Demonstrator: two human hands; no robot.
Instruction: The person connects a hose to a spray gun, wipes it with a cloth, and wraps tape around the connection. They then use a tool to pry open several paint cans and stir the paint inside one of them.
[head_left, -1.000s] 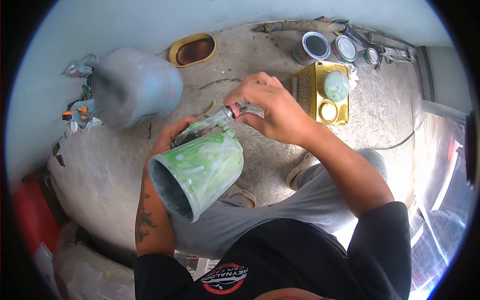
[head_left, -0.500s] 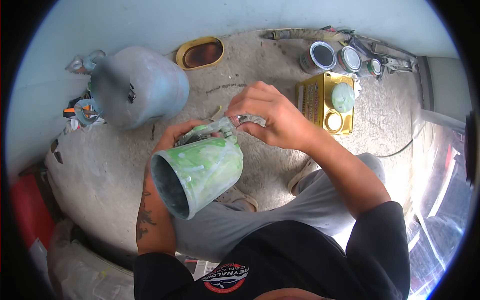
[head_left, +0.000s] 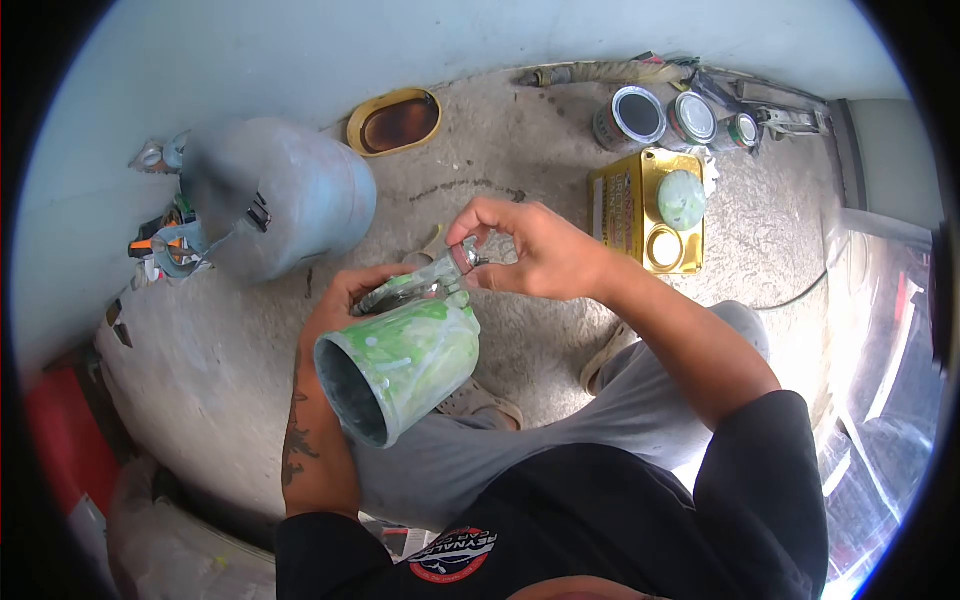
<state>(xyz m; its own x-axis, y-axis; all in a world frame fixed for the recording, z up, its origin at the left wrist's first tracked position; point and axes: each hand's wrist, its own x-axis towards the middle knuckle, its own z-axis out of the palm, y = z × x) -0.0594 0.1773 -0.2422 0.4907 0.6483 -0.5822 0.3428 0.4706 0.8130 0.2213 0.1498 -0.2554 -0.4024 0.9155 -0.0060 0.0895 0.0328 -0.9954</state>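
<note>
A paint spray gun (head_left: 425, 283) lies tilted in front of me, its large cup (head_left: 415, 365) smeared with green and white paint. The cup's open mouth faces down and left, and its inside looks dark grey. My left hand (head_left: 350, 295) is wrapped round the gun's body behind the cup, its fingers partly hidden. At the gun's front end, my right hand (head_left: 535, 250) pinches the air cap (head_left: 465, 256) between thumb and fingers. A round paint-stained lid (head_left: 682, 199) rests on a gold tin (head_left: 640, 210) to the right.
A blue-grey gas cylinder (head_left: 300, 195) stands at the left. By the wall sit a yellow oval tray (head_left: 354, 128) with brown residue and several paint cans (head_left: 612, 130). A hose (head_left: 610, 73) runs along the wall. Plastic sheeting (head_left: 880, 440) hangs at the right.
The spray gun has tipped slightly and moved a little down. My right hand's fingers have spread around the air cap, which shows more clearly now.
</note>
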